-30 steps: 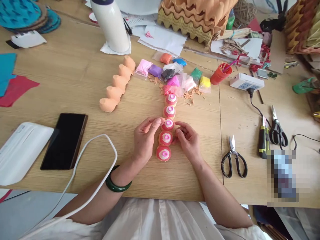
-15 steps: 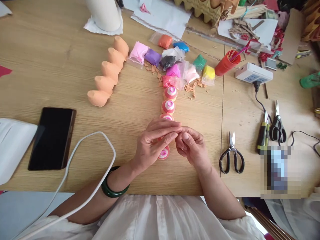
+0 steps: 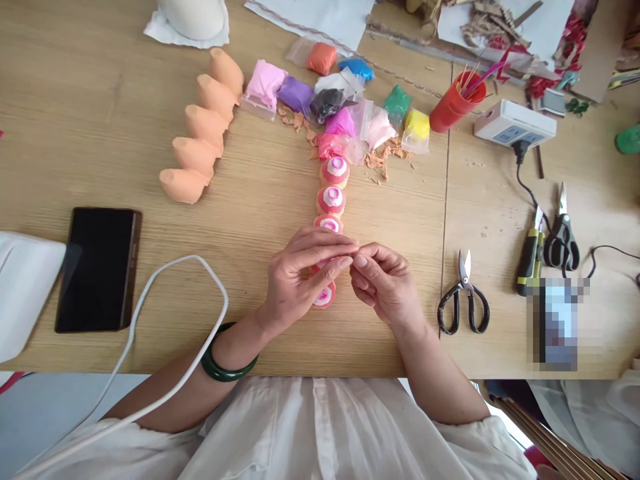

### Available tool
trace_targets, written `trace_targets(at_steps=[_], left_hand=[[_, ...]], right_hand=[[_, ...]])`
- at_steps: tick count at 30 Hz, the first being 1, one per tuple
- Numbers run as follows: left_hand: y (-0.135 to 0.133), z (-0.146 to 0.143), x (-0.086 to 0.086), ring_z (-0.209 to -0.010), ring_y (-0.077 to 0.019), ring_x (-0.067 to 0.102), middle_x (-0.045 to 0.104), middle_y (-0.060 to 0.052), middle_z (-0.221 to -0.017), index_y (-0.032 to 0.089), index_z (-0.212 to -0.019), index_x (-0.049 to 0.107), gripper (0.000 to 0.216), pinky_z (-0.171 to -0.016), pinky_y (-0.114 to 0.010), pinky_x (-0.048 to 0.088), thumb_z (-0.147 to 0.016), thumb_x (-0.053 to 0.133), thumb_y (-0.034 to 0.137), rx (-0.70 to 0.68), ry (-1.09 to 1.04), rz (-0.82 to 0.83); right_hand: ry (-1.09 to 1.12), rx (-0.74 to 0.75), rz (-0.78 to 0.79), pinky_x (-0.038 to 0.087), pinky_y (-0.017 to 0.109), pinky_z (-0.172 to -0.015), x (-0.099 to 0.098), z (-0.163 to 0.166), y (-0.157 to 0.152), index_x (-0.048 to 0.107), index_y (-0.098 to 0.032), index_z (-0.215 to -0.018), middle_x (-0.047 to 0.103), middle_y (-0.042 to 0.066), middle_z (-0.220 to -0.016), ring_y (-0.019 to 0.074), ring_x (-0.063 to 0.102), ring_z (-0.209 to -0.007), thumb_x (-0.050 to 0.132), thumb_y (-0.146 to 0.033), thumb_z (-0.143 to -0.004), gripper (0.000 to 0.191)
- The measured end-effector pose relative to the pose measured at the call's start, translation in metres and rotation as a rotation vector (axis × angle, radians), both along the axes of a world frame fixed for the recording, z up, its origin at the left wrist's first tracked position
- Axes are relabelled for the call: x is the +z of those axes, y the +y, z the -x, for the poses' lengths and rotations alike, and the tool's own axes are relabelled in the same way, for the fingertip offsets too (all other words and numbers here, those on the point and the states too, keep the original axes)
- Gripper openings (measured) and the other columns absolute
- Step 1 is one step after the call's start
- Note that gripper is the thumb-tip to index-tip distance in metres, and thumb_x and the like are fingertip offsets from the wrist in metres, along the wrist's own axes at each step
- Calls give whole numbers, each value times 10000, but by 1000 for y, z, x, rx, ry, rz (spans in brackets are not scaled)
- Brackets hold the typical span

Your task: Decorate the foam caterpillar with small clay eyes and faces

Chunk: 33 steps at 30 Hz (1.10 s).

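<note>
Head view: the left hand (image 3: 295, 273) and the right hand (image 3: 387, 285) meet at their fingertips over the row of pink-topped pieces (image 3: 331, 200). A second earlier they stand on either side of the middle piece, with that piece showing between them; now the left fingers stretch flat across the row toward the right hand. The third piece is partly covered, the fourth almost wholly, and the fifth peeks out below the left hand. The right thumb and index finger are drawn together beside the left fingertips, and the left thumb lies close under its own fingers. Whether either hand has something small pinched there, I cannot tell.

Set against half a second ago, the hands keep nearly the same pose, while the camera looks lower: the white bottle (image 3: 193, 19) shows only its base part, and everything on the table (image 3: 310, 350) appears higher up. The row lies on the wood, its far end just beside the red bag (image 3: 333, 145). Well to its left, the peach-coloured cups (image 3: 205, 123) stay in their slanting line. The black-handled scissors (image 3: 465, 281) remain to the right of the right hand, untouched.
</note>
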State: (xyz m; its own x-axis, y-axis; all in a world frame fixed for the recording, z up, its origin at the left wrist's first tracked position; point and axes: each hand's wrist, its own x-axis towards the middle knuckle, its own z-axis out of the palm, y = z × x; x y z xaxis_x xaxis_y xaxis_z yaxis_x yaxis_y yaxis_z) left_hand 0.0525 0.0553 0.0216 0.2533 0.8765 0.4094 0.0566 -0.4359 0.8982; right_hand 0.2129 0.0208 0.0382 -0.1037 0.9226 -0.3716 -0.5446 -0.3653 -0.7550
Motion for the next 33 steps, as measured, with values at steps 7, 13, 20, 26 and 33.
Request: trace_targets(at_steps=[7, 13, 20, 26, 33], left_hand=[[0, 0, 1, -1038, -174, 746, 823, 6, -1025, 330, -1063, 832, 163, -981, -352, 603, -969, 753, 223, 13, -61, 93], [-2, 1, -1, -1190, -197, 710, 807, -13, -1206, 348, -1191, 814, 248, -1076, -372, 572, -950, 788, 295, -19, -48, 176], [1, 0, -1, -1071, -184, 728, 827, 3, -1025, 321, -1050, 830, 151, -1015, -377, 583, -959, 766, 219, 26, -49, 92], [0, 1, -1, -969, -179, 726, 793, -1, -936, 270, -903, 801, 33, -944, -369, 593, -903, 834, 266, 83, -85, 154], [2, 1, -1, -1222, -186, 701, 818, 10, -1179, 344, -1158, 814, 256, -1133, -404, 545, -986, 721, 180, 26, -15, 12]], right_hand=[[22, 36, 35, 270, 127, -336, 2, 1, 3, 717, -183, -784, 496, -85, -524, 24, 312, -420, 891, -416, -809, 292], [23, 30, 61, 264, 128, -335, 3, 1, 4, 699, -194, -785, 455, -100, -514, 25, 294, -418, 914, -450, -771, 335], [-51, 35, 52, 279, 148, -351, 1, 1, 3, 691, -184, -761, 498, -75, -546, 30, 314, -430, 857, -486, -830, 351], [-106, 34, 34, 299, 160, -368, -2, 0, 2, 728, -183, -811, 480, -71, -566, 39, 322, -450, 807, -497, -869, 329], [-27, 85, 36, 284, 158, -364, 0, 1, 3, 691, -194, -787, 493, -69, -573, 39, 322, -451, 814, -491, -866, 331]])
